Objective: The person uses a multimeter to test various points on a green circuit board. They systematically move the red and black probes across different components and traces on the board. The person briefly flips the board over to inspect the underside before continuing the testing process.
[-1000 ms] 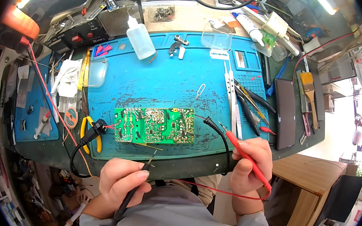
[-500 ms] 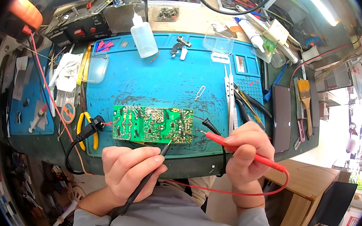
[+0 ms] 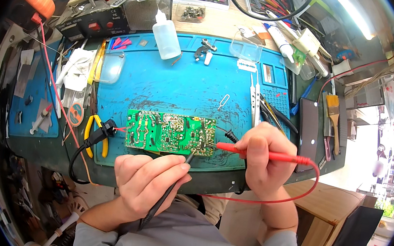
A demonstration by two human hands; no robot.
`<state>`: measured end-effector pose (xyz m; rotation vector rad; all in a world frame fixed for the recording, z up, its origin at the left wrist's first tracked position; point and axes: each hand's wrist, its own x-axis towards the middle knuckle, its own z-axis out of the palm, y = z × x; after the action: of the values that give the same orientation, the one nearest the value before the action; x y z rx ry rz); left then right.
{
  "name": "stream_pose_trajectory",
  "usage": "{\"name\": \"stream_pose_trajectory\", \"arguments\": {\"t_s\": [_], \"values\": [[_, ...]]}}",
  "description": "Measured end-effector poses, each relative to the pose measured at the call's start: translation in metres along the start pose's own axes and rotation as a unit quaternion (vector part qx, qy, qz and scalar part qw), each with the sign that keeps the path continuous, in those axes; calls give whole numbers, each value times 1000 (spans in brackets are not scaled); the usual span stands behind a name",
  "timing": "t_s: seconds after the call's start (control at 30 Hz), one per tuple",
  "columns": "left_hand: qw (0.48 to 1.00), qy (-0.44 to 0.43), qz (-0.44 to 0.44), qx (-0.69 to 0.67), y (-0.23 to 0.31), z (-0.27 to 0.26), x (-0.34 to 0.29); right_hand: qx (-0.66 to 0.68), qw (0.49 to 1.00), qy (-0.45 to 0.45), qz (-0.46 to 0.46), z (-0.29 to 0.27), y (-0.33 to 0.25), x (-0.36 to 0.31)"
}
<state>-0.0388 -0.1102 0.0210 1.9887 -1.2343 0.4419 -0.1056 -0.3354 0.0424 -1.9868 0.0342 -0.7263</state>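
A green circuit board (image 3: 158,132) lies solder side up near the front edge of the blue work mat (image 3: 172,87). My left hand (image 3: 149,181) is closed round a black test probe (image 3: 165,195), its tip at the board's lower right part. A red test probe (image 3: 269,155) is gripped in my right hand (image 3: 269,161), pointing left. Its tip is at the board's right edge; whether it touches cannot be made out. A black plug (image 3: 107,128) with red wires joins the board's left end. A black cable with a strain relief (image 3: 230,135) leaves the right end.
Yellow-handled pliers (image 3: 104,146) lie left of the board. Tweezers (image 3: 255,100), dark pliers (image 3: 276,115) and a phone (image 3: 307,129) lie to the right. Farther back are a squeeze bottle (image 3: 167,39) and a razor blade (image 3: 247,65). The red probe's lead (image 3: 265,203) loops in front of me.
My right hand has brought the red probe left to the board's right edge. The black probe's tip has shifted slightly right along the board. The whole view has shifted a little.
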Motion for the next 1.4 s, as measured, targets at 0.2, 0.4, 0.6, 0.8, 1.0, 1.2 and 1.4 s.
{"name": "stream_pose_trajectory", "arguments": {"t_s": [0.2, 0.4, 0.6, 0.8, 1.0, 1.2, 1.4], "values": [[1000, 4, -5, -4, 0, 1, 0, -22, 999, -38, -5, -1, -3, 41], [1000, 13, -5, 2, 0, 3, -1, 78, 994, -23, 75, 7, 4, 51], [1000, 4, -2, 5, 1, 1, -1, 73, 994, -20, 81, 6, 10, 45], [1000, 1, -3, 13, 1, 1, -1, 41, 997, -47, 47, 4, 12, 45], [1000, 2, -6, 11, 1, 2, -1, 44, 998, -43, -1, 12, 20, 42], [1000, 1, -7, 9, 1, 2, 0, 5, 996, -77, -34, 12, 22, 41], [1000, 2, -10, 8, 1, 3, 1, 8, 997, -76, -24, 14, 21, 40]]}}
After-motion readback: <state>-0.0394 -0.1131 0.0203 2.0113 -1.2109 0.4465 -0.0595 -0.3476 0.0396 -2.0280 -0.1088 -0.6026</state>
